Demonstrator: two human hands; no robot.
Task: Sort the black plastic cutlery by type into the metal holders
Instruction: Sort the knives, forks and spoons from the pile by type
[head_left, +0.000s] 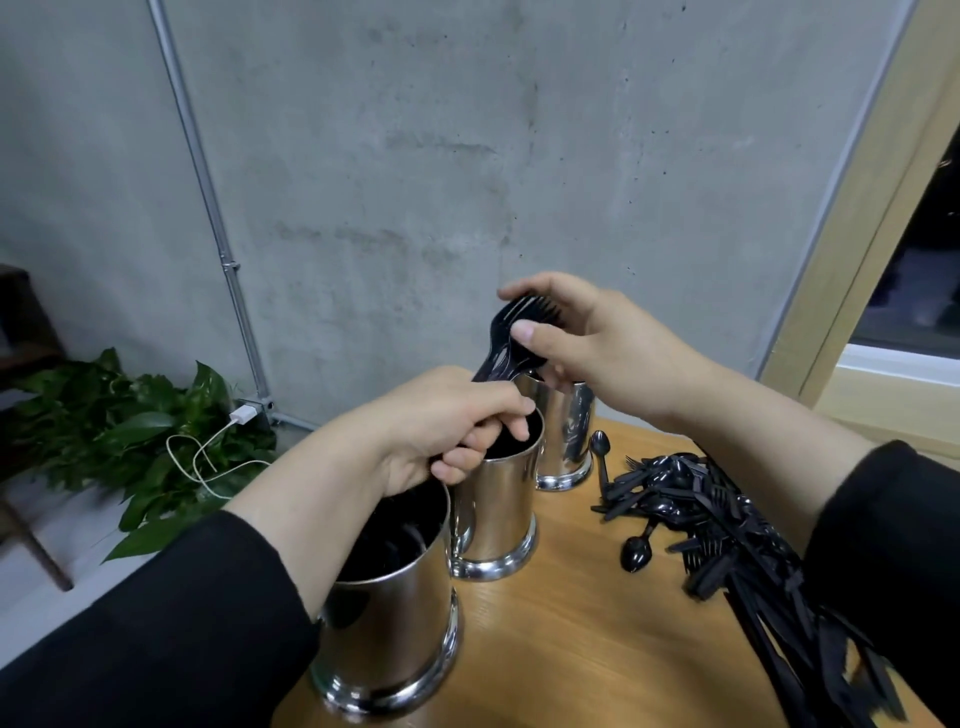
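Observation:
Three shiny metal holders stand in a row on the wooden table: the near holder (395, 623), the middle holder (498, 514) and the far holder (566, 441). My left hand (447, 426) grips the handles of a bundle of black forks (511, 338) above the middle holder. My right hand (587, 338) pinches the tined ends of the same bundle, over the far holder. Dark cutlery shows inside the near holder. A pile of mixed black cutlery (717, 525) lies to the right.
The wooden table (571, 639) ends just left of the holders. A concrete wall stands behind. On the floor at left are a green plant (130, 441) and a white charger cable (218, 447). A window frame (883, 260) rises at right.

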